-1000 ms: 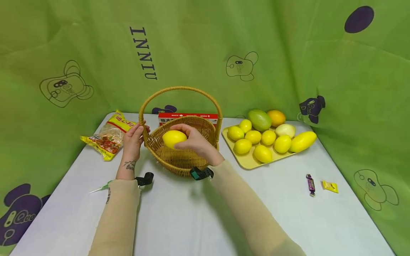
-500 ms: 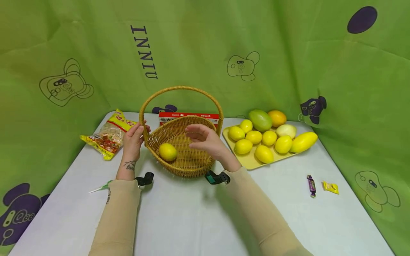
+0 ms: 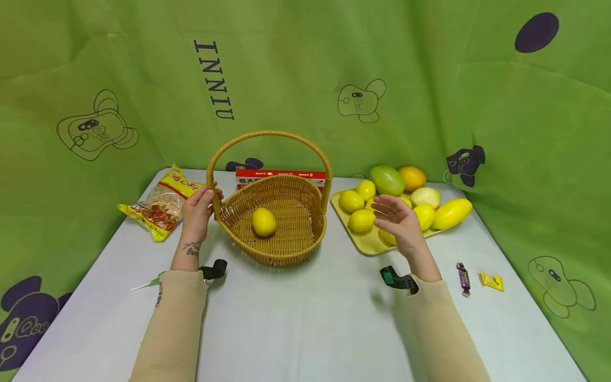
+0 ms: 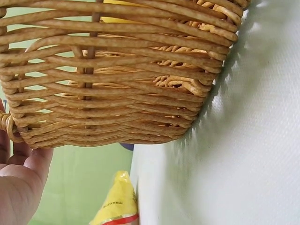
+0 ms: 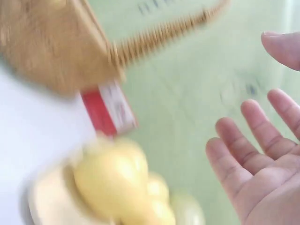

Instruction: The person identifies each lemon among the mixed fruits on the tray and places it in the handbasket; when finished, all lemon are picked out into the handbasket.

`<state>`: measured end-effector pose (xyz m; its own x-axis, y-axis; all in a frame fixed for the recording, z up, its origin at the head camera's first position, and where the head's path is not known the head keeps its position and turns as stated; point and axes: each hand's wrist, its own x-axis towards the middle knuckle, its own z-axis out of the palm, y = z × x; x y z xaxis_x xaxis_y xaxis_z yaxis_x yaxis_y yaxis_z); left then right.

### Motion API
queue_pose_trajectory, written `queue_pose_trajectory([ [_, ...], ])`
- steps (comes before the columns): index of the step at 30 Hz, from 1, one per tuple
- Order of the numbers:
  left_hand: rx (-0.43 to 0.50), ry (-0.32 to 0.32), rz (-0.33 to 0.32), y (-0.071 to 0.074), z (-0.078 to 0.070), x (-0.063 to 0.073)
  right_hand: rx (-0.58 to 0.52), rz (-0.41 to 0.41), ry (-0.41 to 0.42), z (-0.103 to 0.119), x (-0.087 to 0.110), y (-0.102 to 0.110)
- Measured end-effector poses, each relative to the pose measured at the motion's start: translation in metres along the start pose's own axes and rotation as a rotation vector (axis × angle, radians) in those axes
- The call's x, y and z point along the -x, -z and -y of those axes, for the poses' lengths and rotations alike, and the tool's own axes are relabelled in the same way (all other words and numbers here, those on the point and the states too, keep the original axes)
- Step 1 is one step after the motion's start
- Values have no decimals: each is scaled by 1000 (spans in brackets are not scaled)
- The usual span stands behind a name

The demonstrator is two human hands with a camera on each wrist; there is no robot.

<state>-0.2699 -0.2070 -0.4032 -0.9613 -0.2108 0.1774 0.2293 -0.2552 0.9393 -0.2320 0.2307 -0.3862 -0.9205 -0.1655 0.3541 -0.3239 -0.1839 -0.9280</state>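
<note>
In the head view, a woven wicker basket with a tall arched handle stands mid-table. One yellow lemon lies inside it, toward the left. My left hand grips the foot of the handle on the basket's left side; the left wrist view shows its fingers at the wicker edge. Over the yellow tray on the right hovers my right hand, fingers spread and holding nothing. It covers part of the lemons there. In the right wrist view its palm is bare.
Also on the tray are a green mango-like fruit, an orange fruit and a long yellow fruit. A red-and-white box stands behind the basket. A food bag lies left, two wrapped candies right.
My right hand let go of the lemon inside the basket, then moved right to over the tray. The lemon rolled slightly rightward. My left hand stayed at the handle.
</note>
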Motion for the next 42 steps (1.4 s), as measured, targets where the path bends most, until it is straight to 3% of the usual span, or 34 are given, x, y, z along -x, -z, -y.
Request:
queue_pose_trajectory([
  [4,-18,8,8,0,-1,1,26,-186,-15,-7,8,28],
  [8,-2,15,5,0,-2,1,98,-332,-96,-16,11,42],
  [14,1,10,3,0,0,1,295,-450,-233,-34,9,52],
  [20,13,9,-1,0,1,0,405,-455,-299,-52,10,59],
  [25,20,8,-8,0,1,1,453,-384,-350,-62,11,61],
  [30,14,-17,-6,1,2,2,588,-286,-357,-66,11,61],
  [34,33,-29,3,1,2,2,633,-286,-369,-59,11,58],
  [39,25,-18,6,0,2,2,560,-363,-377,-50,13,53],
  [42,27,-16,7,0,2,1,410,-379,-324,-39,13,44],
])
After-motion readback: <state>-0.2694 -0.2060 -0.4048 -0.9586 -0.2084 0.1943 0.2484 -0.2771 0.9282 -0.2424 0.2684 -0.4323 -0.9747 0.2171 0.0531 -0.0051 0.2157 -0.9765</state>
